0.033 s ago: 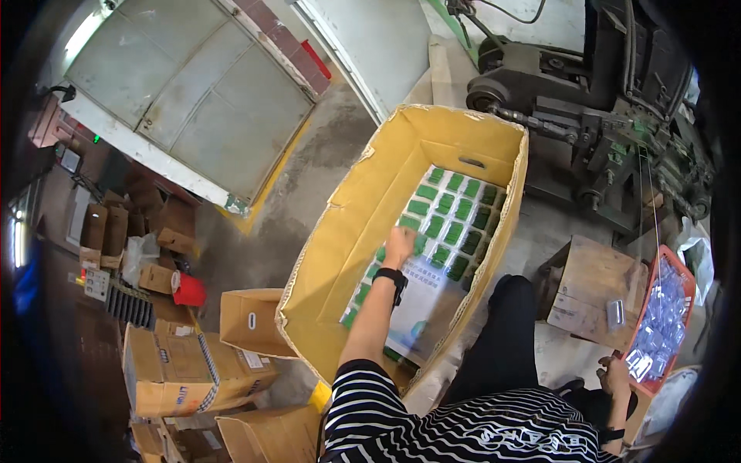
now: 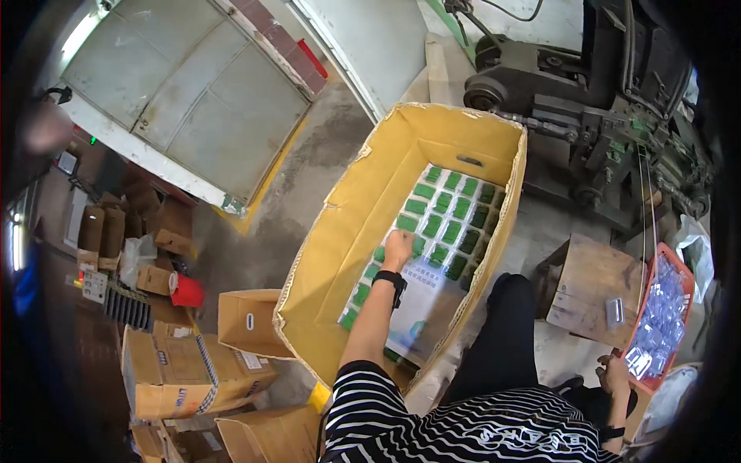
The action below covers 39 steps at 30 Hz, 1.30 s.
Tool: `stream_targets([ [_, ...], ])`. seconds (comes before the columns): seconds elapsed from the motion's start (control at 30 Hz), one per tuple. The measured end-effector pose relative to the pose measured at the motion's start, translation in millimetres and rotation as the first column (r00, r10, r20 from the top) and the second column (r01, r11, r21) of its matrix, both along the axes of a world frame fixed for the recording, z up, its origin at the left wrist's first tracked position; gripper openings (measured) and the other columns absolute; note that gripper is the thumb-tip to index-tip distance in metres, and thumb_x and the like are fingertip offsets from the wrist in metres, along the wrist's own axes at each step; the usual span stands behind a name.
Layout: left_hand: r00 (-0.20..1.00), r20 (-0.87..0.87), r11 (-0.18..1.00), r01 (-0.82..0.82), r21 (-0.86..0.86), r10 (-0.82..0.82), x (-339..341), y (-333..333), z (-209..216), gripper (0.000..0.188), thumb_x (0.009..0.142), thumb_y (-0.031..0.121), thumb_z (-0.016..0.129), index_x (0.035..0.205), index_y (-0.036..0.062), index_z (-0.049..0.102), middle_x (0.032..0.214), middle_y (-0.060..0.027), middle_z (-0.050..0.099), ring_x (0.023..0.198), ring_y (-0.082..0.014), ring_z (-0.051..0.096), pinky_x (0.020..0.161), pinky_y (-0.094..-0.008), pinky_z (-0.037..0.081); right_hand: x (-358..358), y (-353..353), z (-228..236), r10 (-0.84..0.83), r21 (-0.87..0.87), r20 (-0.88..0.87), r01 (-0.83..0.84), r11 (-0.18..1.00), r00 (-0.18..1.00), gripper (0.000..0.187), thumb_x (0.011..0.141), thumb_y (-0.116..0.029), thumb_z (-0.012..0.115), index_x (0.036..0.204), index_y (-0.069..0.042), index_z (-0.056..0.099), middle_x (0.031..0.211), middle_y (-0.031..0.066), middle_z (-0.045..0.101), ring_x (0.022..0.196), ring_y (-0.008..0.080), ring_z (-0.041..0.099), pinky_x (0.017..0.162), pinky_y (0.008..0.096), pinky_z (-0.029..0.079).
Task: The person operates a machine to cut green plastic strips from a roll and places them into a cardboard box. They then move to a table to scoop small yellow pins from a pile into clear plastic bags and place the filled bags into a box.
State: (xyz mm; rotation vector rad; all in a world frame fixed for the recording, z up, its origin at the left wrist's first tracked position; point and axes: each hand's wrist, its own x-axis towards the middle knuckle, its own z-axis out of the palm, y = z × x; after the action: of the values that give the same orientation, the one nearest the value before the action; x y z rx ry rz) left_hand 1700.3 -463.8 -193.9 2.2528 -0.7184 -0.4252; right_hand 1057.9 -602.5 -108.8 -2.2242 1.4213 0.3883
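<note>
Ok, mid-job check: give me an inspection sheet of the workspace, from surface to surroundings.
Surface: low stand with a brown top, bearing one clear case.
Job's things: large cardboard box holding rows of green packs and a pale printed sheet; red tray of clear plastic pieces.
Clutter: cardboard cartons at lower left, a red item near them.
Hands: left hand over the green packs, grip unclear; right hand beside the red tray's near end, grip unclear.
Cables: dark cable hanging above the machine.
Surroundings: dark machine at upper right, grey door at upper left.
</note>
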Motion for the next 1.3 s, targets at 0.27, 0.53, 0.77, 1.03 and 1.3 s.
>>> stream_targets([
  [0.27, 0.932, 0.341, 0.988, -0.086, -0.126, 0.125, -39.3, 19.7, 11.9, 0.021, 0.077, 0.001, 0.049, 0.089, -0.0048, 0.065, 0.088, -0.0253, 0.063, 0.088, -0.0383, 0.061, 0.082, -0.0433, 0.047, 2.6, 8.3, -20.0, 0.048, 0.023, 0.036, -0.048, 0.999, 0.998, 0.028, 0.069, -0.008, 0.068, 0.097, -0.003, 0.066, 0.092, 0.0166, 0.066, 0.087, 0.0313, 0.063, 0.077, 0.0377, 0.05],
  [0.53, 0.987, -0.109, 0.993, -0.118, -0.022, 0.115, -6.9, 47.3, -73.6, 0.023, 0.075, 0.014, 0.053, 0.066, -0.0057, 0.059, 0.058, -0.0182, 0.058, 0.06, -0.0239, 0.058, 0.055, -0.0424, 0.044, 0.1, 14.8, -34.5, 0.092, 0.064, 0.054, -0.095, 0.993, 0.994, 0.027, 0.072, -0.012, 0.064, 0.097, -0.004, 0.066, 0.097, 0.0194, 0.064, 0.092, 0.0361, 0.06, 0.082, 0.0406, 0.048],
  [0.77, 0.998, -0.033, 0.989, 0.056, 0.141, -0.052, -8.6, 11.6, 61.2, 0.015, 0.08, 0.005, 0.054, 0.07, -0.0006, 0.063, 0.064, -0.0032, 0.059, 0.06, -0.0119, 0.052, 0.053, -0.0276, 0.042, -16.5, 7.9, -35.6, 0.019, 0.114, -0.031, -0.016, 0.993, 0.999, 0.031, 0.076, -0.018, 0.06, 0.106, -0.008, 0.065, 0.098, 0.0165, 0.064, 0.09, 0.0346, 0.062, 0.078, 0.0425, 0.049],
  [1.03, 0.78, 0.237, 0.735, 0.625, -0.263, -0.579, -210.6, -194.3, 297.6, 0.011, 0.083, 0.005, 0.06, 0.083, -0.0047, 0.066, 0.073, -0.0042, 0.063, 0.067, -0.0089, 0.055, 0.061, -0.0246, 0.044, -34.6, 16.5, -63.6, -0.024, 0.051, 0.115, 0.018, 0.999, 0.993, 0.021, 0.077, -0.015, 0.058, 0.094, -0.006, 0.064, 0.092, 0.0158, 0.063, 0.084, 0.0347, 0.062, 0.071, 0.0448, 0.05],
  [1.3, 0.576, 0.589, 0.636, 0.76, -0.131, -0.567, -364.5, -352.3, 214.1, 0.017, 0.077, 0.016, 0.065, 0.09, 0.003, 0.065, 0.08, -0.0123, 0.059, 0.076, -0.0299, 0.059, 0.067, -0.0379, 0.046, -50.3, 9.4, -41.0, -0.059, 0.066, 0.156, 0.049, 0.997, 0.986, 0.029, 0.073, -0.009, 0.056, 0.101, -0.007, 0.064, 0.093, 0.0151, 0.063, 0.088, 0.033, 0.062, 0.072, 0.0428, 0.051],
])
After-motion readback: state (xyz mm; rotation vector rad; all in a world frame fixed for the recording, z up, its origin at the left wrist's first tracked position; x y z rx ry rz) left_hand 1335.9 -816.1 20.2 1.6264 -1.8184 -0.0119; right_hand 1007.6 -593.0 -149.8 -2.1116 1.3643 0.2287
